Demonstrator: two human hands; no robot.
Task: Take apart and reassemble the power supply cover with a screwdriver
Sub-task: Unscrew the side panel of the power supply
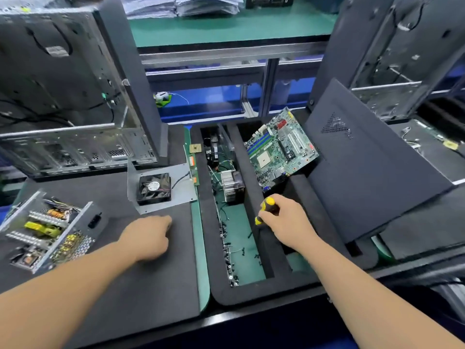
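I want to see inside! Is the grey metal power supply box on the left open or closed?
Open. The grey metal power supply box has no top, so its yellow and orange parts show; its grey cover plate with the black fan lies apart.

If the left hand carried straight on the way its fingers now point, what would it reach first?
Most likely the grey metal cover plate carrying the black fan. The left hand points up and right across bare black foam mat, and the plate's near edge lies just ahead. Depth is hard to judge.

Worktop (pixel 161 285) covered in dark foam matting. Green shelf (pixel 226 28) behind, on aluminium framing (pixel 268 89). Lighting even, overhead.
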